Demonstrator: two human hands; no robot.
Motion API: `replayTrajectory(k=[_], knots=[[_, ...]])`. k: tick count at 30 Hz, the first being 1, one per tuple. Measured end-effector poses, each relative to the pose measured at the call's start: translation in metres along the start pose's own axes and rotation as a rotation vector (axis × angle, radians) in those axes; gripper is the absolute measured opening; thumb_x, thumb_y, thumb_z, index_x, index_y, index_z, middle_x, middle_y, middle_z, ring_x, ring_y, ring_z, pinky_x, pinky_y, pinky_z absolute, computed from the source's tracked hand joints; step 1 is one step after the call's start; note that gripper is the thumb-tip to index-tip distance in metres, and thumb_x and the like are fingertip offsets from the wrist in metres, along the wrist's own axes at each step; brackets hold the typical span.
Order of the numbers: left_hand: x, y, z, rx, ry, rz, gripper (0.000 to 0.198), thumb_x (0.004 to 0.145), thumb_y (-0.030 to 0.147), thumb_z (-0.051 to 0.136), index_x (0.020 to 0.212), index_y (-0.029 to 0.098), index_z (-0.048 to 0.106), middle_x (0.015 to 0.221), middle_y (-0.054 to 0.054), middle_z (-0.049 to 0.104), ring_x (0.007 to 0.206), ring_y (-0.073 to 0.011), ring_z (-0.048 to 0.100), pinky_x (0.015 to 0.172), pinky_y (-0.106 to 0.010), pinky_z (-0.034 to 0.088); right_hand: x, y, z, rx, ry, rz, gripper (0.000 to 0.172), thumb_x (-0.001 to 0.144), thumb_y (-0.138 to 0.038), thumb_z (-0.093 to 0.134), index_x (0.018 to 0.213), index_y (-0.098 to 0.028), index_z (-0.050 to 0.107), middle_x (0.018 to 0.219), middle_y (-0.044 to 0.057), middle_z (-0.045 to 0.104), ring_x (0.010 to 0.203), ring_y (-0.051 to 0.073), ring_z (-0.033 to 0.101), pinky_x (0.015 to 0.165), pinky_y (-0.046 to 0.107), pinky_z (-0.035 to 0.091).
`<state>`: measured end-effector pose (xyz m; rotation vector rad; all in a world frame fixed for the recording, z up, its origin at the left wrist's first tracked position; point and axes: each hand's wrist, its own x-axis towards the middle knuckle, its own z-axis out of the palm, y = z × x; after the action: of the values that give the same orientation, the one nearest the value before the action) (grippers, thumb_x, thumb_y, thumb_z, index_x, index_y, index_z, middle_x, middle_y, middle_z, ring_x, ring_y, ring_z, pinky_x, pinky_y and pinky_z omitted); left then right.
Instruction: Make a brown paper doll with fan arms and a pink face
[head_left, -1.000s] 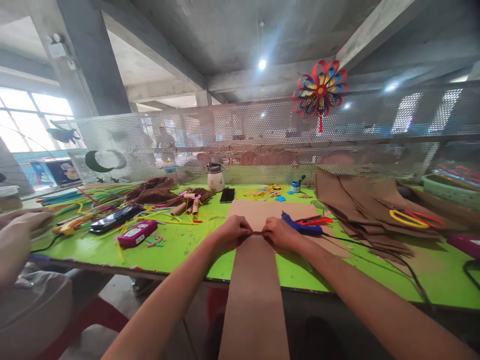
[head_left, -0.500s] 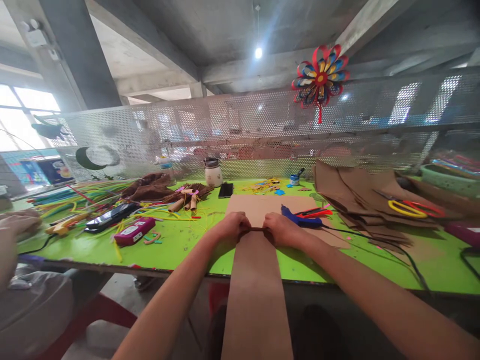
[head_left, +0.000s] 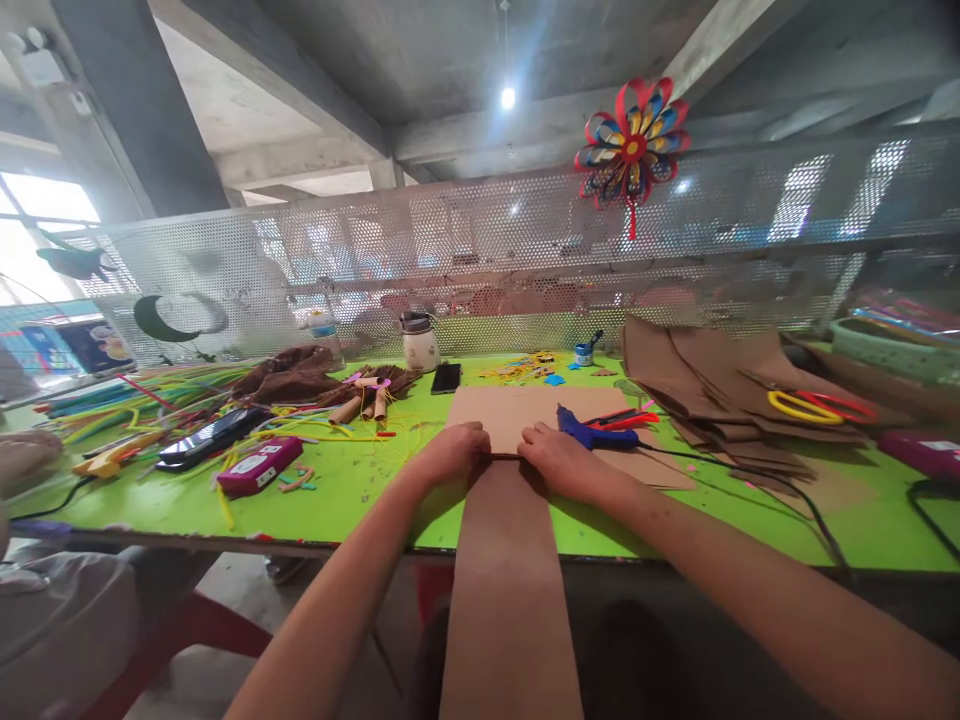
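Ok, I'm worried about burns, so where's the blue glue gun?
In the head view, the blue glue gun lies right of centre, just beyond the right hand.

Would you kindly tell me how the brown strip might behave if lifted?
The brown strip is probably light, since it looks thin like paper. It seems moderately stiff, as its stretch off the green table looks flat. Its near part may swing, since the left hand and right hand hold only the far end.

Into a craft workshop here! Bare concrete beams up top, blue glue gun right of centre, scissors further right.
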<state>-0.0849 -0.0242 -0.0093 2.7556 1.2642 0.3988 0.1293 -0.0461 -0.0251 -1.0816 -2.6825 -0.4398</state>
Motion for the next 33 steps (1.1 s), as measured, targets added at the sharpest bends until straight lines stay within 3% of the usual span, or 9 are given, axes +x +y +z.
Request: replayTrajectory(k=[7,9,12,18,24,28,30,33], knots=[[0.004,0.006,-0.006,-0.145,0.006,-0.102,0.022,0.063,0.013,0.049,0.077,0.015,0.066,0.074,-0.003,0.060,0.066,-0.0142,0.050,0.059,-0.023,0.036,-0.001,-0.006,-0.002,-0.004,0.023,0.027,0.017,0.082,-0.006,0.046,0.085,-0.014,0.060,0.088,0.011,0.055,0.083,0.022,0.048,0.062,0.029,0.035],[0.008,0.009,-0.008,-0.219,0.002,-0.124,0.023,0.072,0.021,0.043,0.075,0.014,0.066,0.068,-0.002,0.059,0.063,-0.0135,0.049,0.058,-0.022,0.036,0.000,-0.006,-0.004,0.017,0.067,0.057,0.017,0.082,-0.005,0.044,0.085,-0.013,0.059,0.088,0.010,0.053,0.082,0.021,0.049,0.064,0.028,0.036],[0.013,0.012,-0.011,-0.311,-0.002,-0.145,0.041,0.084,0.034,0.032,0.062,0.013,0.060,0.055,0.000,0.051,0.055,-0.0118,0.042,0.053,-0.022,0.033,0.001,-0.006,-0.006,0.034,0.157,0.086,0.017,0.084,-0.007,0.043,0.085,-0.014,0.058,0.088,0.009,0.051,0.084,0.020,0.048,0.069,0.027,0.037],[0.015,0.010,-0.011,-0.449,-0.072,-0.131,0.045,0.082,0.049,0.039,0.058,0.013,0.052,0.053,0.003,0.039,0.052,-0.0087,0.032,0.049,-0.022,0.027,0.003,-0.002,-0.003,0.158,0.347,0.041,0.018,0.085,-0.011,0.042,0.084,-0.014,0.059,0.085,0.007,0.048,0.082,0.017,0.045,0.074,0.027,0.039],[0.011,0.008,-0.009,-0.500,-0.079,-0.143,0.040,0.079,0.048,0.046,0.066,0.012,0.056,0.057,0.003,0.043,0.055,-0.0087,0.034,0.051,-0.020,0.028,0.007,0.006,0.004,0.536,0.403,0.087,0.025,0.078,-0.006,0.046,0.093,-0.016,0.063,0.090,0.007,0.053,0.079,0.014,0.051,0.072,0.025,0.043],[0.011,0.008,-0.010,-0.494,-0.057,-0.119,0.037,0.081,0.045,0.047,0.066,0.012,0.057,0.058,0.003,0.043,0.056,-0.0085,0.035,0.051,-0.020,0.028,0.009,0.011,0.001,0.915,0.361,0.291,0.042,0.067,-0.004,0.049,0.106,-0.013,0.059,0.095,0.008,0.059,0.078,0.014,0.056,0.068,0.025,0.046],[0.011,0.009,-0.011,-0.482,-0.047,-0.085,0.037,0.082,0.043,0.046,0.066,0.012,0.057,0.058,0.003,0.045,0.056,-0.0086,0.037,0.052,-0.019,0.029,0.010,0.011,-0.001,1.064,0.294,0.355,0.039,0.069,-0.011,0.051,0.108,-0.012,0.059,0.093,0.007,0.062,0.079,0.015,0.058,0.069,0.026,0.046],[0.010,0.011,-0.011,-0.463,-0.019,-0.055,0.034,0.084,0.040,0.045,0.075,0.012,0.062,0.065,0.000,0.054,0.061,-0.0099,0.044,0.056,-0.020,0.034,0.011,0.008,-0.002,1.167,0.207,0.383,0.028,0.073,-0.031,0.058,0.092,-0.012,0.066,0.083,0.006,0.066,0.076,0.017,0.058,0.069,0.027,0.045]])
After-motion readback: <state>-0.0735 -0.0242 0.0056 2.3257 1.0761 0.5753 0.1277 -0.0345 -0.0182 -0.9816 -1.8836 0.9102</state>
